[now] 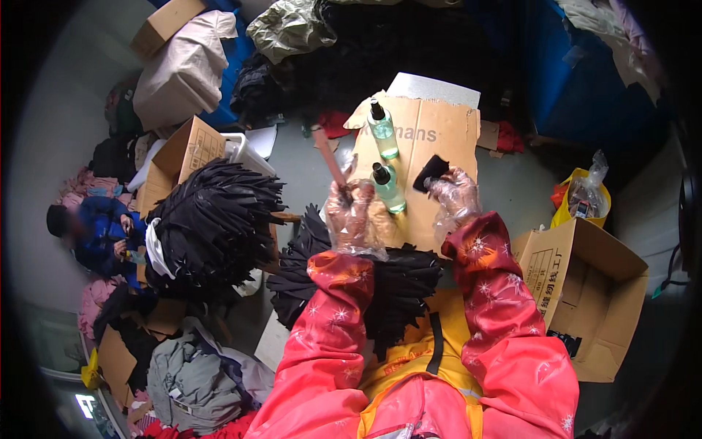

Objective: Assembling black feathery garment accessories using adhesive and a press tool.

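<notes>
My left hand [349,214], in a clear plastic glove, is closed around a flat, brownish stick-like strip [329,155] that points up and away. Its exact kind is unclear. In my right hand [456,194], also gloved in clear plastic, is a small dark piece, seemingly black cloth [431,173], gripped by one end. Between the hands, two clear bottles with black tops and greenish liquid, a far bottle [384,132] and a near bottle [389,190], stand on a flattened cardboard sheet [439,157]. Under my left forearm lies a pile of black fabric pieces [398,282].
A large bundle of black strips [212,219] tied with a white band sits to the left. At right are an open cardboard box [596,293] and a yellow bag [585,194]. Another person [102,230] in blue sits far left, near heaped clothes [194,380].
</notes>
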The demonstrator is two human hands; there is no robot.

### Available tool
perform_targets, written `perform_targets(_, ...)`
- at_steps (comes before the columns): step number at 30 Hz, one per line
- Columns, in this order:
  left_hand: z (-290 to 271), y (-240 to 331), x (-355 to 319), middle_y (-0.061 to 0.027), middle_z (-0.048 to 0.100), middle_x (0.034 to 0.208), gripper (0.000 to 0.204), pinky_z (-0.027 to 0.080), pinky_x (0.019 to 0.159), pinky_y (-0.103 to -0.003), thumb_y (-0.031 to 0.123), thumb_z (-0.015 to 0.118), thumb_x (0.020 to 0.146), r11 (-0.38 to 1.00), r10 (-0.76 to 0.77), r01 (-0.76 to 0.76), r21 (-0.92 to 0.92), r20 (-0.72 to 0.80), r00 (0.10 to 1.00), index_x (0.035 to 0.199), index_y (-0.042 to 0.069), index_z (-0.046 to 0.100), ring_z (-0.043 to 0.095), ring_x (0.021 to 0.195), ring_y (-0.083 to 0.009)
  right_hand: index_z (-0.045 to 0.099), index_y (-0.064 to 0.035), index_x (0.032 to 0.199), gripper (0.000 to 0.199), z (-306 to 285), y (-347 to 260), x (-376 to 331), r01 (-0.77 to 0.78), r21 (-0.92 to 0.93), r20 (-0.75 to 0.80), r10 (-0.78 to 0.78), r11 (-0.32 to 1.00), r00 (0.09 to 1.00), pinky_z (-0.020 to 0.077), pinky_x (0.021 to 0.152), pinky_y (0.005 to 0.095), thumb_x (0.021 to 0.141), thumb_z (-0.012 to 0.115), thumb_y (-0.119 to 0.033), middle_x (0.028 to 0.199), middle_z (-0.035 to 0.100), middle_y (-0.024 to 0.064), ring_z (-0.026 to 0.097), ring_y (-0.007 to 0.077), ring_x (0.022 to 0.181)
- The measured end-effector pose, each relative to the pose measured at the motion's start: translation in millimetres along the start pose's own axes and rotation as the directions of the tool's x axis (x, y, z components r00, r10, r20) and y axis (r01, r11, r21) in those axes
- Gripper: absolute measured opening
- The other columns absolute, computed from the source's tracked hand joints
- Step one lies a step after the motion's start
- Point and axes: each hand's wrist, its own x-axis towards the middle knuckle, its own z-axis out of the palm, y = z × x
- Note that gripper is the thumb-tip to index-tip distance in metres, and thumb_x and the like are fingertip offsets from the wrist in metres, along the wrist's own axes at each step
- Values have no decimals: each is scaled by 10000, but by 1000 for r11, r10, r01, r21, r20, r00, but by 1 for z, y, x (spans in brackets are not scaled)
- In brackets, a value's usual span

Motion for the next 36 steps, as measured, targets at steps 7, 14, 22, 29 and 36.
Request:
perform_targets(7,-30,17,-46,-47,622,992,319,461,796,-240,21,668,834,975,-219,201,-98,-224,950,1139,-40,594,575,860,-102,647,-19,995,412,-46,26,15,179,-750,258,34,637,965,527,644,318,604,774,-29,821,661,79,638,192,721)
perform_targets(14,-76,41,-103,-45,644,932,252,374,539,-152,-1,629,866,950,-300,247,-190,-345,889,1117,2,598,548,679,-31,711,-46,893,272,-25,26,34,359,-932,355,323,48,877,537,707,347,622,736,-59,824,690,162,681,282,798)
perform_targets(22,-119,68,-152,-102,647,861,243,305,433,-149,11,606,889,930,-358,290,-226,-377,854,1132,23,587,436,504,-10,652,-47,743,89,-13,25,18,522,-737,568,26,-428,823,501,611,405,698,666,-122,735,646,176,653,326,720)
perform_targets(29,-157,70,-190,-102,630,832,228,302,426,-155,24,590,901,929,-369,291,-229,-508,778,1124,-12,568,412,486,-12,644,-46,630,173,-18,27,3,674,-704,672,97,-223,734,456,566,416,716,608,-192,658,579,201,619,335,659)
perform_targets(36,-190,72,-220,-83,632,837,199,402,491,-173,12,625,877,942,-323,193,-276,-578,750,1073,-10,596,557,592,-70,631,-125,1107,355,-21,-1,9,645,-764,643,106,9,759,498,776,424,759,701,-116,996,637,169,628,349,913)
